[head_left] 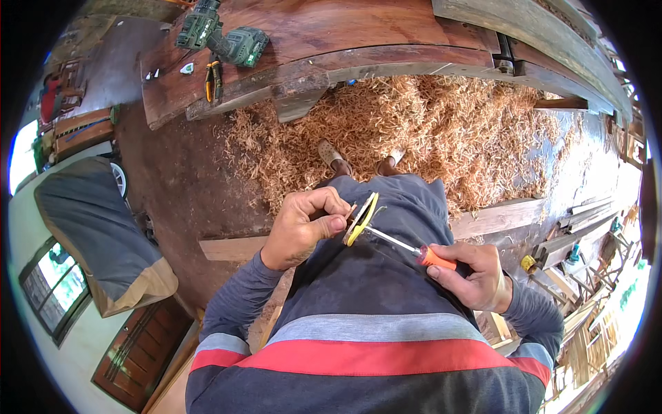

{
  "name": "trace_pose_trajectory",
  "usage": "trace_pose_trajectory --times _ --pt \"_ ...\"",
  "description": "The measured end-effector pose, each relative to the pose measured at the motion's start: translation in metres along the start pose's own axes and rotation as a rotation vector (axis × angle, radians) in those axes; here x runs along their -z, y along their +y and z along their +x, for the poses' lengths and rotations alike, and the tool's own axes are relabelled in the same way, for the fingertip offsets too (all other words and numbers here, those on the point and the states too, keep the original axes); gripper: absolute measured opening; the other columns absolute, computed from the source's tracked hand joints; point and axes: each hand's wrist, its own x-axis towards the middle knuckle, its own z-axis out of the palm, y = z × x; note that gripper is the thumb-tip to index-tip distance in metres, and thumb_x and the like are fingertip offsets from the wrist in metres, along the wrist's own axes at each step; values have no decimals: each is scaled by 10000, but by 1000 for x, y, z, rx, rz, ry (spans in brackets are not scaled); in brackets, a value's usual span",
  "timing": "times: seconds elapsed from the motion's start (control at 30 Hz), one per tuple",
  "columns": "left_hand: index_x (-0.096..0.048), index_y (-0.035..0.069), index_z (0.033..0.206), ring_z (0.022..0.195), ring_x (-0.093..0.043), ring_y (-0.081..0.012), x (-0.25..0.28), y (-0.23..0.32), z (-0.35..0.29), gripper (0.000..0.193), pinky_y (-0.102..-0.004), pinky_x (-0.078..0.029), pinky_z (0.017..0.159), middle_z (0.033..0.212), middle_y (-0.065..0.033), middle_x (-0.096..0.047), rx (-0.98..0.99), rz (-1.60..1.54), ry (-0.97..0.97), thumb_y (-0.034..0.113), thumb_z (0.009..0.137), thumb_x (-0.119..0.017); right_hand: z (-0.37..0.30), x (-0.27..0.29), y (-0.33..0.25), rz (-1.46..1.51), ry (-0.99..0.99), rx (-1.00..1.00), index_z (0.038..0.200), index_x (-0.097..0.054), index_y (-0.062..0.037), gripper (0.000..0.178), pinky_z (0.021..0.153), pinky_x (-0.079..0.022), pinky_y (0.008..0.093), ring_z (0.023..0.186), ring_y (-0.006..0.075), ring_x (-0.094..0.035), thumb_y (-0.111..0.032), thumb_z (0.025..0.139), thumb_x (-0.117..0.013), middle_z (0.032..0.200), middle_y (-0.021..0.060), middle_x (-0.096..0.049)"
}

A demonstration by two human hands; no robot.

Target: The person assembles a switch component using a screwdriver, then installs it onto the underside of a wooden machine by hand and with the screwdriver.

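Above my lap, my left hand pinches a small flat piece with a bright yellow rim between thumb and fingers. A thin brownish bit sticks out by the fingertips; what it is I cannot tell. My right hand is wrapped round the orange handle of a screwdriver. Its metal shaft points left and its tip meets the yellow-rimmed piece, though the exact contact spot is too small to make out.
Ahead stands a wooden workbench bearing a green cordless drill and orange-and-black pliers. Wood shavings cover the floor round my feet. A wooden beam lies nearby. Stacked timber is at right, a covered object at left.
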Motion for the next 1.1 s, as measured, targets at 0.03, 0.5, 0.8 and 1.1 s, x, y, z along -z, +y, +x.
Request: trace_pose_trajectory --times 0.03,0.5,0.8,1.1 --pt "-601 -22 810 760 -553 -111 1 0 1 94 -266 -463 723 839 -51 -610 -18 21 -11 -18 846 -688 0 -1 2 0 0 -1 1089 -669 55 298 668 -563 293 781 219 -735 -70 838 -769 931 194 -730" --pt "-599 -17 792 811 -580 -120 7 3 5 93 -284 -471 764 850 -67 -635 -46 106 -19 -60 809 -679 20 10 0 826 -206 -728 1116 -648 22 228 382 -342 190 516 77 -570 -141 958 -660 816 104 -690" --pt "-613 -9 807 802 -581 -108 2 12 4 80 -257 -467 747 849 -50 -633 -38 121 -30 -51 834 -676 17 6 20 1099 -269 -744 1079 -639 32 204 362 -335 213 484 120 -571 -134 960 -630 808 150 -671" --pt "-614 5 848 646 -438 -42 3 13 9 147 -199 -320 563 886 -45 -623 142 -126 64 111 905 -697 35 47 33 964 -345 -661 1081 -605 10 214 395 -352 187 528 92 -592 -170 968 -628 816 107 -674"
